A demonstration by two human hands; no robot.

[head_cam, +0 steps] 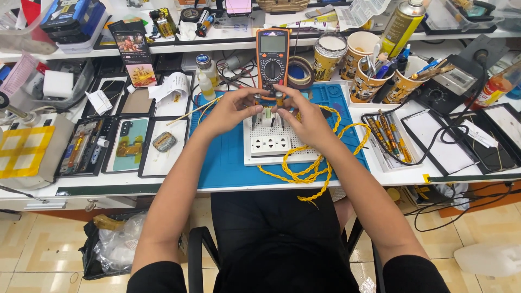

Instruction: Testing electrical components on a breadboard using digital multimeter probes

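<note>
My left hand (230, 110) pinches a thin probe (255, 108) that points down onto a small green part (267, 113) on a white breadboard (267, 128). Opposite it, my right hand (305, 116) holds a second probe (279, 103) in the same way, tip down near that part. An orange multimeter (272, 57) stands just behind both hands. A white socket strip (269, 145) sits on the front of the white board, below my hands. A twisted yellow wire (304, 168) loops under my right wrist across the blue mat (225, 157).
Paper cups with tools (369, 73) and a spray can (400, 27) stand at the back right. Trays with phone parts (127, 144) lie to the left, a tray of markers (386, 133) to the right. A soldering station (453, 81) with black cables sits far right.
</note>
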